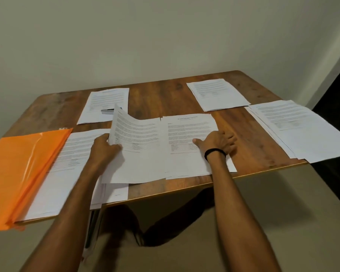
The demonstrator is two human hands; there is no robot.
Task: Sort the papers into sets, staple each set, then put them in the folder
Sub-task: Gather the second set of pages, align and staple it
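Sorting's partly done: a white printed sheet is pinched by the left hand, while the right hand is laid flat, fingers straight, on the middle pile. Stapling looks undone, and the orange plastic folder is parked at 9 o'clock.

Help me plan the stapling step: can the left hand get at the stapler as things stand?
Probably not yet. The left hand grips a lifted sheet whose raised edge curls up right in front of the stapler on the far pile. It would likely have to put the sheet down first.
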